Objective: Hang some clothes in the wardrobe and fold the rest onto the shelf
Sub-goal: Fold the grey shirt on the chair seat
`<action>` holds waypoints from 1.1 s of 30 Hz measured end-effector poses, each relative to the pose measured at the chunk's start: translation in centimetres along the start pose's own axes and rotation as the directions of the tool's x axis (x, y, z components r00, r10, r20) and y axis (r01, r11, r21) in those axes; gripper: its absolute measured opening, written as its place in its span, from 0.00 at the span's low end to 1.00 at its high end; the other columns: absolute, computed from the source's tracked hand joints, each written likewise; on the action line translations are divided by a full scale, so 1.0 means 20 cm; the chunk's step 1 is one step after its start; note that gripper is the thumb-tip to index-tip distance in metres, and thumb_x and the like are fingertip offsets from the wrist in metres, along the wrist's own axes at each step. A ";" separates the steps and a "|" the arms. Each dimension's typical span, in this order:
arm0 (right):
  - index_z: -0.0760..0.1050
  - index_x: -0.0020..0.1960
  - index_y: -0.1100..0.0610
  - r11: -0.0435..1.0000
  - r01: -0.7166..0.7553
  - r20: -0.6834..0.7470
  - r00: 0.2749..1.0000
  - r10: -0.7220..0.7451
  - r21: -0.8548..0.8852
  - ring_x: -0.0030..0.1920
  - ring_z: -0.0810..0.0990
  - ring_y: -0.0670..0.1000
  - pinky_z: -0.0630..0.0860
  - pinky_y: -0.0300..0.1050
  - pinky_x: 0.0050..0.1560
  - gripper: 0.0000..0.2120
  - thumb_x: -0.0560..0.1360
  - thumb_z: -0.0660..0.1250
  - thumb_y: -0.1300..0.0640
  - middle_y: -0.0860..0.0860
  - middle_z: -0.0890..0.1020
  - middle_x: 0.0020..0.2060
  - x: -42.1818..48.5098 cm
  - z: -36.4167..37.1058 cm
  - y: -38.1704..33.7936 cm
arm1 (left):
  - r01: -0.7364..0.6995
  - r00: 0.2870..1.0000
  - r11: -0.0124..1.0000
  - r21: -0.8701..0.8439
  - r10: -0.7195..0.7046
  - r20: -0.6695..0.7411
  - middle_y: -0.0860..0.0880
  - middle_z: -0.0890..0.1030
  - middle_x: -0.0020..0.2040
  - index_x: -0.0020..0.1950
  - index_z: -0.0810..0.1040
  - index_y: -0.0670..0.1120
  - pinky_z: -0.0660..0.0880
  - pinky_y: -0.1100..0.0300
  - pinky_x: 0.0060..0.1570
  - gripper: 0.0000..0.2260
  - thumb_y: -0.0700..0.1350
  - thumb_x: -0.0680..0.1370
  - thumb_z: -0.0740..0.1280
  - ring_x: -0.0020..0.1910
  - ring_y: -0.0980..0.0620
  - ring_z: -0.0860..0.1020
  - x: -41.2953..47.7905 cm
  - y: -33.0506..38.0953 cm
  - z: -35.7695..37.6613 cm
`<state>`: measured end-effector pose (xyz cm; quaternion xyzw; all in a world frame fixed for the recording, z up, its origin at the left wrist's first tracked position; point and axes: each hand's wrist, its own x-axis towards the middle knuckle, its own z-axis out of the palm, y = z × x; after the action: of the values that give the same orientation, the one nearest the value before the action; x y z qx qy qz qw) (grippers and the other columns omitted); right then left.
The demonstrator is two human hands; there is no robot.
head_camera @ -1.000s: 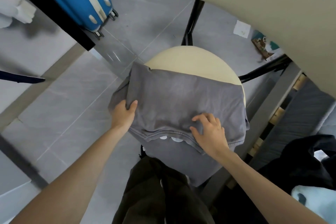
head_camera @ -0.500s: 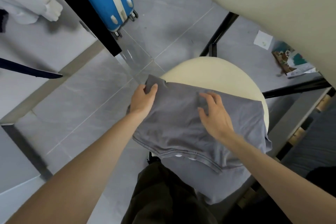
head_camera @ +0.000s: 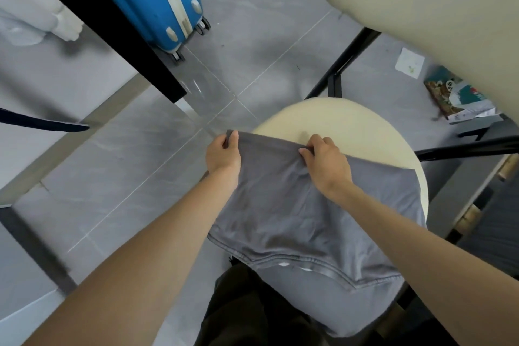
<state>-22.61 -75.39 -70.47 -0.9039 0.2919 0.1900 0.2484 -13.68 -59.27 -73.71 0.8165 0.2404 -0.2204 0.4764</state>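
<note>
A grey garment lies partly folded over a round cream stool seat, its hem hanging toward me off the near edge. My left hand pinches the garment's far left corner. My right hand grips the far folded edge a little to the right. Both hands hold that far edge slightly raised off the seat.
A blue suitcase stands on the grey tiled floor at the back left, beside a black wardrobe frame. White clothing hangs at far left. A cream chair back fills the upper right. Papers lie on the floor.
Both hands moved from lying on the garment's near and middle parts to its far edge, where they now take hold of it. The view tilted slightly.
</note>
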 end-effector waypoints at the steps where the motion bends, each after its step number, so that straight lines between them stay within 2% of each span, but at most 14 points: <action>1: 0.72 0.57 0.59 0.999 -0.008 -0.013 1.000 0.009 0.048 0.48 0.76 0.60 0.74 0.53 0.49 0.11 0.82 0.57 0.53 0.56 0.73 0.55 0.00 0.00 0.02 | -0.016 1.000 1.000 0.020 0.016 -0.024 0.50 0.72 0.38 0.42 0.72 0.44 0.67 0.59 0.40 0.11 0.47 0.81 0.62 0.41 0.47 0.72 0.00 0.01 0.01; 2: 0.73 0.59 0.58 0.993 -0.018 -0.027 0.999 0.021 0.118 0.48 0.76 0.58 0.73 0.50 0.50 0.10 0.82 0.59 0.55 0.55 0.73 0.56 0.00 0.00 0.04 | -0.027 0.999 0.999 0.018 0.028 -0.040 0.49 0.75 0.43 0.49 0.74 0.42 0.69 0.58 0.45 0.07 0.45 0.81 0.62 0.47 0.44 0.75 -0.01 0.02 0.02; 4: 0.73 0.61 0.57 0.960 -0.031 -0.055 0.997 0.049 0.279 0.45 0.76 0.52 0.71 0.42 0.48 0.10 0.80 0.61 0.60 0.54 0.70 0.59 -0.02 -0.01 0.11 | -0.064 0.993 0.988 0.140 0.077 -0.086 0.44 0.75 0.58 0.63 0.71 0.40 0.68 0.54 0.56 0.13 0.43 0.80 0.64 0.60 0.42 0.73 -0.06 0.05 0.03; 6: 0.72 0.62 0.58 0.931 -0.037 -0.098 0.992 0.078 0.364 0.45 0.76 0.51 0.73 0.44 0.52 0.12 0.79 0.61 0.63 0.55 0.69 0.60 -0.08 -0.03 0.21 | -0.265 0.941 0.869 0.418 0.327 -0.083 0.43 0.69 0.66 0.67 0.69 0.43 0.64 0.51 0.62 0.17 0.42 0.79 0.66 0.65 0.42 0.68 -0.13 0.06 0.02; 8: 0.73 0.63 0.60 0.943 -0.055 -0.172 0.978 0.117 0.329 0.53 0.75 0.56 0.72 0.51 0.59 0.15 0.77 0.63 0.65 0.57 0.70 0.61 -0.17 -0.04 0.32 | -0.589 0.774 0.640 0.493 0.622 0.118 0.44 0.70 0.66 0.67 0.72 0.45 0.63 0.51 0.62 0.17 0.39 0.78 0.65 0.65 0.44 0.68 -0.25 0.05 0.03; 9: 0.73 0.63 0.60 0.959 -0.084 -0.214 0.966 0.144 0.270 0.56 0.73 0.59 0.70 0.52 0.60 0.16 0.76 0.64 0.65 0.58 0.71 0.61 -0.21 -0.04 0.38 | -0.709 0.680 0.528 0.468 0.687 0.255 0.46 0.70 0.66 0.66 0.73 0.46 0.63 0.51 0.63 0.17 0.39 0.78 0.65 0.65 0.45 0.69 -0.31 0.04 0.05; 11: 0.71 0.65 0.60 0.962 -0.206 -0.267 0.931 0.248 0.178 0.59 0.69 0.62 0.65 0.53 0.60 0.19 0.74 0.66 0.64 0.59 0.72 0.62 -0.31 -0.04 0.51 | -0.831 0.549 0.386 0.401 0.687 0.476 0.48 0.68 0.70 0.69 0.72 0.48 0.58 0.52 0.68 0.17 0.40 0.80 0.62 0.70 0.48 0.65 -0.43 0.00 0.13; 13: 0.67 0.68 0.59 0.913 -0.354 -0.259 0.880 0.398 0.203 0.64 0.66 0.64 0.64 0.58 0.62 0.22 0.75 0.66 0.62 0.60 0.69 0.66 -0.40 -0.05 0.64 | -0.868 0.494 0.300 0.396 0.601 0.628 0.50 0.60 0.77 0.74 0.66 0.52 0.49 0.51 0.73 0.20 0.44 0.82 0.58 0.77 0.50 0.54 -0.53 -0.05 0.24; 17: 0.63 0.71 0.59 0.786 -0.545 -0.085 0.804 0.589 0.291 0.65 0.69 0.64 0.69 0.60 0.63 0.23 0.79 0.63 0.53 0.61 0.69 0.68 -0.56 -0.06 0.85 | -0.833 0.553 0.205 0.514 0.343 0.759 0.52 0.38 0.79 0.79 0.48 0.59 0.36 0.35 0.70 0.24 0.53 0.84 0.52 0.77 0.45 0.35 -0.67 -0.17 0.46; 19: 0.68 0.67 0.59 0.763 -0.542 -0.007 0.814 0.581 0.351 0.60 0.75 0.60 0.73 0.52 0.55 0.19 0.81 0.61 0.50 0.58 0.74 0.63 -0.61 -0.06 0.92 | -0.790 0.612 0.184 0.584 0.244 0.752 0.52 0.32 0.77 0.78 0.42 0.62 0.33 0.30 0.67 0.26 0.57 0.83 0.51 0.75 0.42 0.31 -0.69 -0.21 0.53; 21: 0.71 0.63 0.58 0.794 -0.496 0.047 0.856 0.515 0.351 0.52 0.77 0.56 0.71 0.45 0.47 0.15 0.82 0.59 0.49 0.55 0.78 0.55 -0.65 -0.06 0.97 | -0.769 0.638 0.154 0.620 0.211 0.740 0.51 0.29 0.76 0.76 0.37 0.63 0.34 0.29 0.66 0.28 0.61 0.82 0.50 0.75 0.42 0.29 -0.69 -0.25 0.55; 26: 0.64 0.47 0.54 0.847 -0.363 -0.074 0.904 0.421 0.388 0.35 0.74 0.51 0.66 0.45 0.31 0.08 0.83 0.55 0.52 0.53 0.78 0.40 -0.70 -0.07 1.04 | -0.736 0.676 0.125 0.665 0.179 0.715 0.54 0.27 0.75 0.73 0.29 0.64 0.38 0.26 0.65 0.31 0.67 0.79 0.46 0.75 0.47 0.29 -0.65 -0.27 0.50; 30: 0.68 0.59 0.57 0.792 -0.521 0.122 0.851 0.510 0.319 0.44 0.74 0.53 0.69 0.45 0.42 0.08 0.82 0.58 0.55 0.55 0.78 0.51 -0.69 -0.07 1.07 | -0.721 0.693 0.099 0.686 0.114 0.711 0.54 0.29 0.76 0.76 0.34 0.63 0.44 0.23 0.64 0.31 0.66 0.79 0.49 0.76 0.45 0.31 -0.67 -0.21 0.50; 33: 0.65 0.63 0.56 0.879 -0.437 -0.056 0.889 0.454 0.190 0.57 0.72 0.57 0.72 0.50 0.49 0.15 0.78 0.63 0.59 0.56 0.73 0.60 -0.67 -0.12 1.01 | -0.742 0.666 0.105 0.662 0.230 0.710 0.51 0.40 0.79 0.79 0.44 0.58 0.48 0.29 0.69 0.29 0.61 0.81 0.52 0.78 0.45 0.40 -0.68 -0.15 0.47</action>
<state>-44.88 -85.24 -68.76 -0.7958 0.5192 0.1710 0.2605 -27.45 -68.88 -71.84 0.8860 -0.3419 -0.3131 -0.0021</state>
